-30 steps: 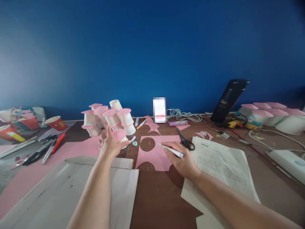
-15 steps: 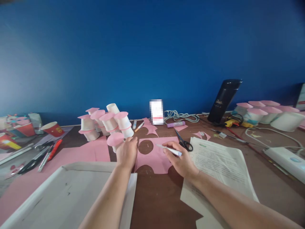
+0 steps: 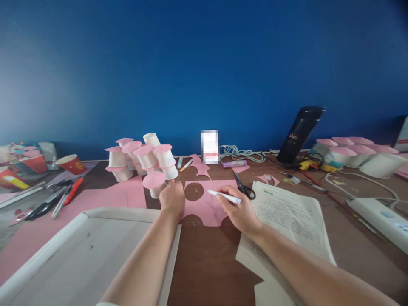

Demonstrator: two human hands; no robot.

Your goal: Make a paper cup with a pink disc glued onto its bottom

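Note:
My right hand (image 3: pixel 239 209) grips a white pen (image 3: pixel 228 196) over the pink paper sheet (image 3: pixel 213 212), which has a round hole and curved cut-outs. The pen's tip is close to the sheet, right of the hole; contact cannot be made out. My left hand (image 3: pixel 172 199) is closed at the sheet's left edge, its fingers curled and partly hidden. Just left of it stands an upturned paper cup (image 3: pixel 155 192) with a pink paper disc (image 3: pixel 154 180) on top. Black-handled scissors (image 3: pixel 245 187) lie beyond my right hand.
Stacked paper cups (image 3: pixel 146 159) with pink discs stand at the back left. Printed pages (image 3: pixel 293 225) lie under my right forearm, a white tray-like box (image 3: pixel 63 259) under my left. A power strip (image 3: pixel 379 221), cables, a black bottle (image 3: pixel 301 136) and more cups (image 3: pixel 379 165) are right.
My right hand and the pen have shifted slightly left across the sheet. The left hand stays by the sheet's left edge, and the view has moved a little.

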